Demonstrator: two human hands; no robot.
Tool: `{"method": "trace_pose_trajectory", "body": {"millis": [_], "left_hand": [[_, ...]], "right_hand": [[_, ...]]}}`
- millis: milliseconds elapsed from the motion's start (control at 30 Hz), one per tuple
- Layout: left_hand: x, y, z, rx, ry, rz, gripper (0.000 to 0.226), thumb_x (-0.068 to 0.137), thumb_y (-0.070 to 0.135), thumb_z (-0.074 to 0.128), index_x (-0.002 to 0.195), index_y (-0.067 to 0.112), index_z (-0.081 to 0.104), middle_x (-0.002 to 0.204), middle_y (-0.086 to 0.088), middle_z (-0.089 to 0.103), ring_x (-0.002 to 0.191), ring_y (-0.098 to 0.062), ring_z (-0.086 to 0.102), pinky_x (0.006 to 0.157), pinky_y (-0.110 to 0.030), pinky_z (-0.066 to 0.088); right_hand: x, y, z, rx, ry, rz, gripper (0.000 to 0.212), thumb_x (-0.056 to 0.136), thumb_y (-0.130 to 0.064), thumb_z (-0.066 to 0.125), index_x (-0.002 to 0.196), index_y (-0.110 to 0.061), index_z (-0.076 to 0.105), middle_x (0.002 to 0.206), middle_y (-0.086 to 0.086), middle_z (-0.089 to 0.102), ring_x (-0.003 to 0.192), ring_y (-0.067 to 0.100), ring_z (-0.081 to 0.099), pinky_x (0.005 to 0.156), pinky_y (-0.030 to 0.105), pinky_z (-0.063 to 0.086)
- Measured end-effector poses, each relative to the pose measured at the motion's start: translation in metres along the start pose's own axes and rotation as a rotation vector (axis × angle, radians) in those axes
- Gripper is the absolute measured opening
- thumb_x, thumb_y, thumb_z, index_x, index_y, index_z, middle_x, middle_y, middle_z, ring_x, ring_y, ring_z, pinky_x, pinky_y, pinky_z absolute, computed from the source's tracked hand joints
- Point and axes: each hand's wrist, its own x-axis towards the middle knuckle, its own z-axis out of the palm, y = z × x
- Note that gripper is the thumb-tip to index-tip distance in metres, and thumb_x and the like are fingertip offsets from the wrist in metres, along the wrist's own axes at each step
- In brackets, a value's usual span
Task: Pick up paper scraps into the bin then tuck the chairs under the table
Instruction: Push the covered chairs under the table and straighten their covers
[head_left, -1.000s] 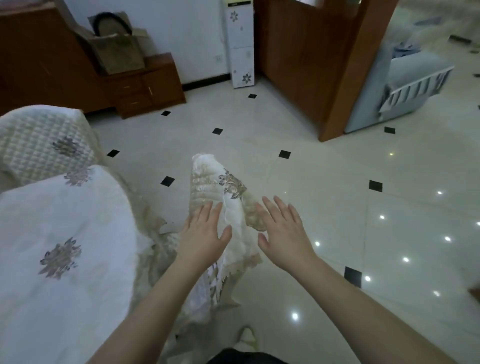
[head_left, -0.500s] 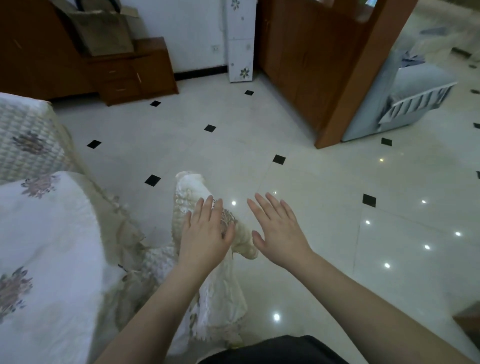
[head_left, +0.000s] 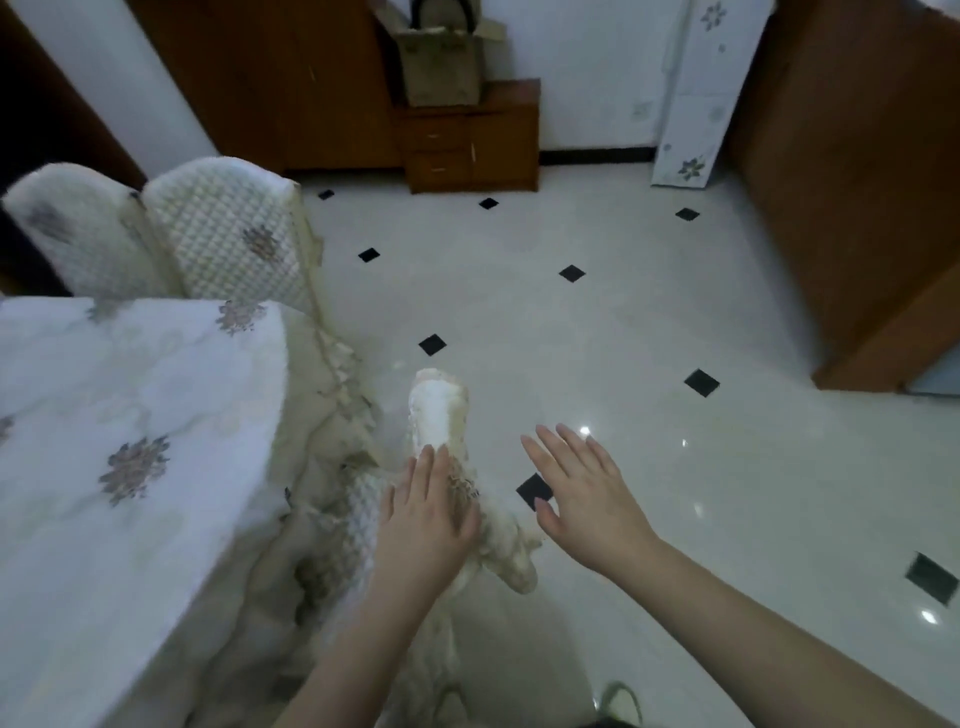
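Observation:
A chair with a white lace cover (head_left: 439, 410) stands close against the table (head_left: 130, 415), which wears a white cloth with grey flowers. My left hand (head_left: 426, 514) lies flat on the chair's backrest, fingers straight and together, palm down. My right hand (head_left: 582, 488) hovers just to the right of the backrest over the floor, fingers spread, touching nothing. Two more covered chairs (head_left: 228, 234) stand at the table's far side. No paper scraps or bin are in view.
A glossy white tiled floor with small black squares (head_left: 571, 273) stretches ahead and to the right. A wooden cabinet (head_left: 470, 140) with a box on top stands at the far wall. A wooden partition (head_left: 857, 182) stands on the right.
The view has swung to the left, bringing the table's far side and two more chairs into sight. The chair's backrest sits closer to the table. My right hand has come off it.

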Motion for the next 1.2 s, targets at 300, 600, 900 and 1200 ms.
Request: {"method": "trace_pose_trajectory", "body": {"millis": [300,600,900,1200], "left_hand": [[-0.036,0.002,-0.001,0.043,0.131,-0.31,0.085,0.078,0.063,0.04,0.147,0.014,0.036,0.143,-0.01,0.049,0.13,-0.029,0.048,0.103,-0.05,0.041],[-0.057,-0.016,0.028,-0.062,0.052,-0.539,0.091,0.078,0.063,0.047,0.152,0.031,0.004,0.156,0.003,0.026,0.142,-0.018,0.028,0.112,-0.041,0.028],[-0.056,-0.016,0.036,-0.07,0.248,-0.482,0.084,0.068,0.051,0.062,0.145,0.033,0.031,0.133,0.005,0.055,0.115,-0.016,0.057,0.087,-0.034,0.049],[-0.07,0.004,0.049,0.014,0.398,-0.74,0.07,0.068,0.065,0.065,0.123,0.022,0.057,0.109,0.001,0.068,0.088,-0.02,0.065,0.069,-0.031,0.051]], "right_hand": [[0.076,0.006,-0.015,0.028,-0.025,-0.291,0.067,0.088,-0.017,0.051,0.149,-0.02,0.025,0.156,0.003,0.025,0.145,0.024,0.017,0.116,0.042,0.011],[0.128,-0.036,0.022,0.017,-0.169,-0.589,0.075,0.086,-0.004,0.047,0.151,-0.021,0.014,0.159,0.002,0.012,0.146,0.022,0.003,0.117,0.04,0.004],[0.188,-0.034,0.056,0.085,-0.348,-0.948,0.072,0.076,-0.021,0.068,0.141,-0.027,0.039,0.148,-0.001,0.037,0.142,0.022,0.023,0.117,0.04,0.008],[0.221,-0.024,0.066,0.42,-0.325,-1.141,0.03,0.061,-0.014,0.067,0.091,-0.018,0.065,0.096,-0.002,0.062,0.098,0.019,0.054,0.104,0.028,0.024]]}}
